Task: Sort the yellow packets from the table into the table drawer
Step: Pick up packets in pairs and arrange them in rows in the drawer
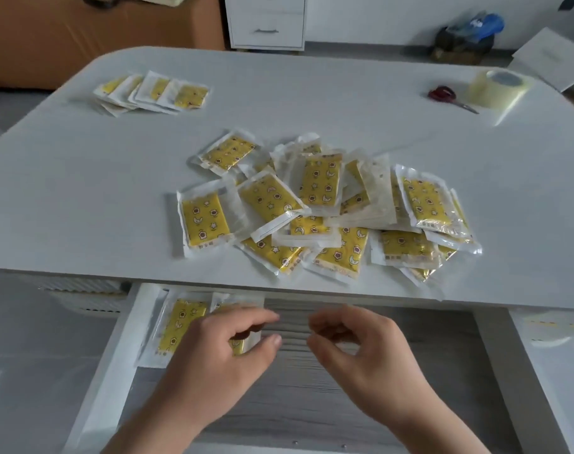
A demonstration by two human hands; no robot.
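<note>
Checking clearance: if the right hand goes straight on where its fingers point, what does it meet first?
Probably the left hand: the right hand points leftward at it across a gap above the drawer; depth unclear.

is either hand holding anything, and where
Right hand holds nothing. Left hand lies over a packet in the drawer; a grip cannot be told.

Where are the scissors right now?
In the head view, the red-handled scissors lie at the far right of the table, just left of the roll of clear tape.
</note>
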